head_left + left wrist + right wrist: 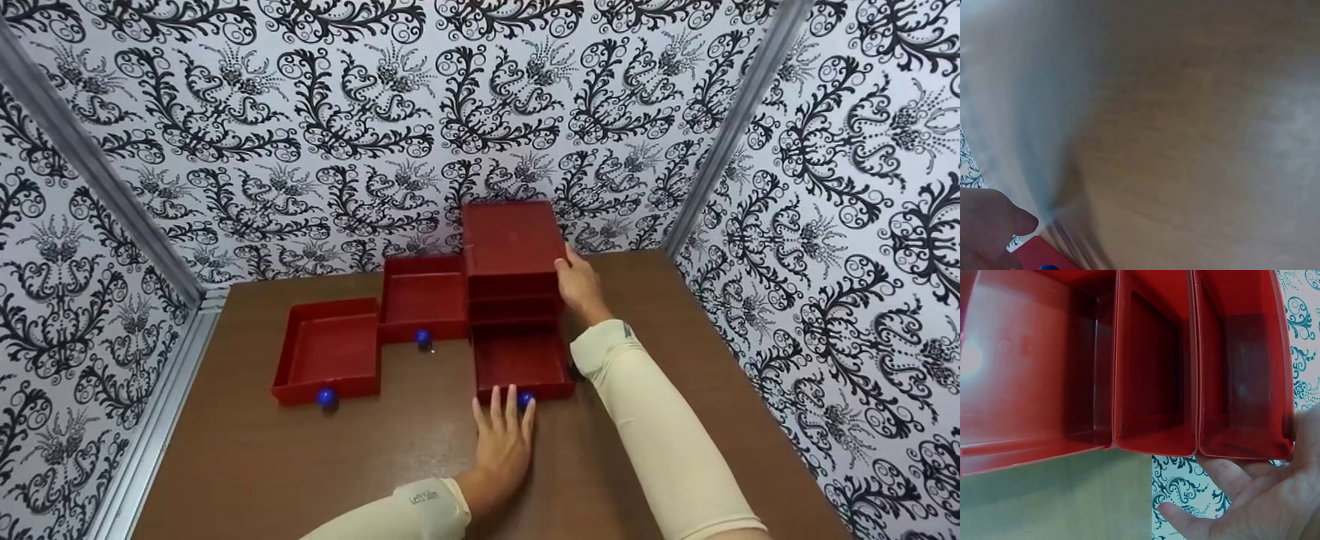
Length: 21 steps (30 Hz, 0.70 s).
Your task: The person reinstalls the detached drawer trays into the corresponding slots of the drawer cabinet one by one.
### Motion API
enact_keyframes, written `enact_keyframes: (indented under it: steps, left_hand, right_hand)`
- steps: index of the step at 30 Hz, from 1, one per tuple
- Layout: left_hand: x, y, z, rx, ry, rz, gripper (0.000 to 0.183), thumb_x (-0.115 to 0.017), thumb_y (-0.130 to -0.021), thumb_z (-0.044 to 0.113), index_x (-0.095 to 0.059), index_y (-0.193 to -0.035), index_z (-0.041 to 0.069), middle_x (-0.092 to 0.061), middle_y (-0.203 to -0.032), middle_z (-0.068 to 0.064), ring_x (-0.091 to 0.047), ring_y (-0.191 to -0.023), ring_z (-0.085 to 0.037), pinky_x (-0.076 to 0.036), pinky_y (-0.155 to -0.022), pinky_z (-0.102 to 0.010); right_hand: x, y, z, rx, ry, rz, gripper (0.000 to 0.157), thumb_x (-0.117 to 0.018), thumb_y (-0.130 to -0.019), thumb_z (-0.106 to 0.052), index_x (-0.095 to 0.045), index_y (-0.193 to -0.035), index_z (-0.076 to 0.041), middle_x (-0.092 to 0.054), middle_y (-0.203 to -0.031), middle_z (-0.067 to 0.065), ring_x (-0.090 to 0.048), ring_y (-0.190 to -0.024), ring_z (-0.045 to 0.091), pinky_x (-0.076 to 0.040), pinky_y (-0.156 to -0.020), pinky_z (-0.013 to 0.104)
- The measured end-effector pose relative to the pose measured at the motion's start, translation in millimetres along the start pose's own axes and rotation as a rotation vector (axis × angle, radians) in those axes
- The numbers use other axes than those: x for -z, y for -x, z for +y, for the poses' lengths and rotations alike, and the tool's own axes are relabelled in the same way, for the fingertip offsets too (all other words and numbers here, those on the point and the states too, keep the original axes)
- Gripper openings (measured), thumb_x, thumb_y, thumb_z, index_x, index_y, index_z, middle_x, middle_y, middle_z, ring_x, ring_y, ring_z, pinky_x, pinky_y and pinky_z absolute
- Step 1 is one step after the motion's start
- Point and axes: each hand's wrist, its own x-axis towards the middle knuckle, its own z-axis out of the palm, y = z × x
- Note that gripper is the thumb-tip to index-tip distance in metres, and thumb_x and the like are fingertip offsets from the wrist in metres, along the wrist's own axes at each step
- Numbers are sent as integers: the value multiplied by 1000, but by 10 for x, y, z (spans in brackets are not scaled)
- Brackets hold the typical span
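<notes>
A red drawer cabinet [514, 238] stands against the back wall, its lowest drawer [521, 356] sticking out toward me. My left hand [504, 450] has its fingers spread and straight, the tips at that drawer's front around a blue round knob [526, 399]. In the left wrist view only part of the left hand [991, 228] shows, beside a red corner. My right hand [582, 286] holds the cabinet's upper right side, thumb near the top edge. In the right wrist view, fingers of the right hand [1266, 500] lie along the side of the upper compartment [1247, 371], partly hidden behind it.
Left of the cabinet, a red drawer [425, 296] with a blue knob [424, 337] lies on the brown table [390, 457]. Another red drawer [334, 349] sits farther left, its blue knob [326, 397] facing me. Patterned walls [360, 142] enclose the table.
</notes>
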Motion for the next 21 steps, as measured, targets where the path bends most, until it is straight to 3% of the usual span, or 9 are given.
enact_keyframes:
  steps: [7,21]
  left_hand:
    - [-40,-120,-40,28,-43,35,54,-42,-105,34,-36,-159,30,-35,-165,-13,-35,-151,-40,-35,-113,-67]
    - [-95,-465,-198,49,-23,-34,54,-37,-108,33,-32,-161,26,-25,-169,-11,-27,-155,-39,-27,-117,-67]
  right_hand:
    - [-3,11,-19,26,29,18,55,-38,-107,-29,-32,-161,-18,-40,-161,10,-42,-146,38,-31,-121,51]
    - [-6,7,-14,31,24,21,56,-38,-106,-29,-33,-160,-17,-41,-161,10,-42,-146,38,-31,-122,50]
